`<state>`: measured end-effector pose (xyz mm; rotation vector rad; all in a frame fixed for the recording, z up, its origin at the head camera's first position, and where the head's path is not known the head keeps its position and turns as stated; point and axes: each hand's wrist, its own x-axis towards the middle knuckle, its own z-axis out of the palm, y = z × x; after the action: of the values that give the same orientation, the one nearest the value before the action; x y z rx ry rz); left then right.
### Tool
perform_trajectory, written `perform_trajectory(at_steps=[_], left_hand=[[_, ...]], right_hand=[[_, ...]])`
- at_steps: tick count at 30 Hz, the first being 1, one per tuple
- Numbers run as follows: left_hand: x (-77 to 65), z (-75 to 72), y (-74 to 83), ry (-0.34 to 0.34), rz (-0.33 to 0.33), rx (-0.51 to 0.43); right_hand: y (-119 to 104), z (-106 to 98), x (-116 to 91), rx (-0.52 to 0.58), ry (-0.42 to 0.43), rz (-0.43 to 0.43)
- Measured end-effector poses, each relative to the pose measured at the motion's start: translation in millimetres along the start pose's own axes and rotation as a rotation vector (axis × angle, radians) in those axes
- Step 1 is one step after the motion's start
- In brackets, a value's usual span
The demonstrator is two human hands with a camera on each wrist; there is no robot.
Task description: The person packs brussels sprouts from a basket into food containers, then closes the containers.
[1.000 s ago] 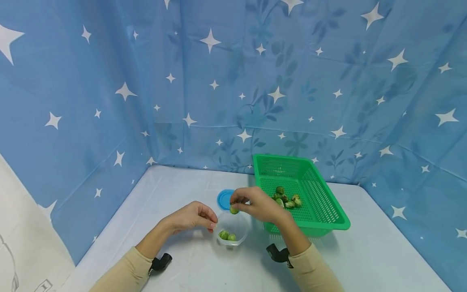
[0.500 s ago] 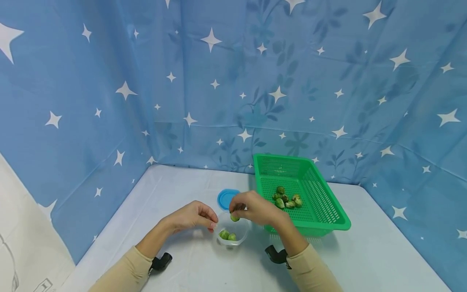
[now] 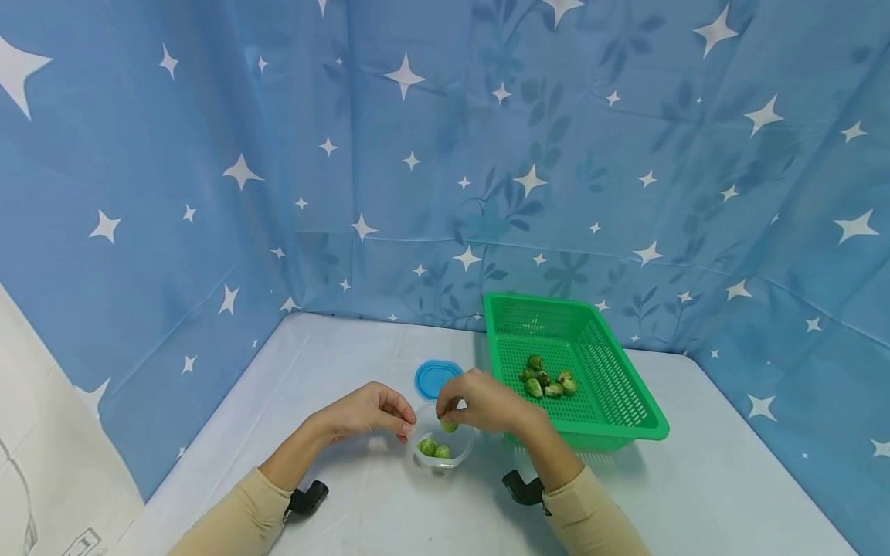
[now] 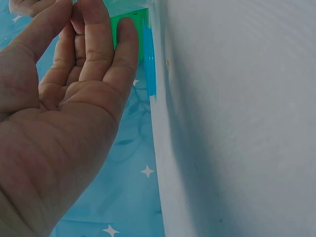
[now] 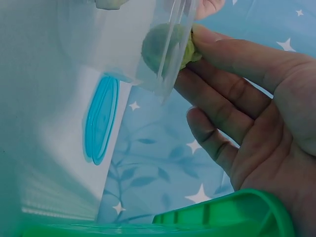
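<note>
A round, clear plastic container (image 3: 462, 449) stands on the table with two Brussels sprouts (image 3: 442, 452) at its bottom. My left hand (image 3: 366, 414) pinches its left rim between thumb and fingers; in the left wrist view the fingertips are cut off at the top. My right hand (image 3: 487, 401) holds another Brussels sprout (image 3: 449, 425) by thumb and fingertips over the container's far side. The right wrist view shows this sprout (image 5: 160, 49) partly inside the rim, seen through the clear wall, with the thumb and fingertips at its outer end.
A green perforated basket (image 3: 612, 371) stands right of the container, with several Brussels sprouts (image 3: 553, 390) on its floor. Just behind the container lies a blue lid (image 3: 434, 378). A star-patterned blue curtain (image 3: 417, 193) hangs behind the white table (image 3: 361, 510).
The right hand has moved slightly down and toward the person, lowering its sprout into the container's mouth. My left hand stays at the rim.
</note>
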<state>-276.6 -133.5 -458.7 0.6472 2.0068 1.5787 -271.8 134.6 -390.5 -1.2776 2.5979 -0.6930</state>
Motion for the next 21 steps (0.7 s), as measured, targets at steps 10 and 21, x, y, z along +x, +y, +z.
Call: perform_trajectory(at_steps=[10, 21], left_hand=[[-0.9, -0.1, 0.4, 0.002, 0.0, 0.001], [0.2, 0.2, 0.3, 0.004, -0.006, 0.011]], right_hand=[[-2.1, 4.4, 2.5, -0.091, -0.045, 0.009], [-7.1, 10.8, 4.0, -0.202, -0.055, 0.012]])
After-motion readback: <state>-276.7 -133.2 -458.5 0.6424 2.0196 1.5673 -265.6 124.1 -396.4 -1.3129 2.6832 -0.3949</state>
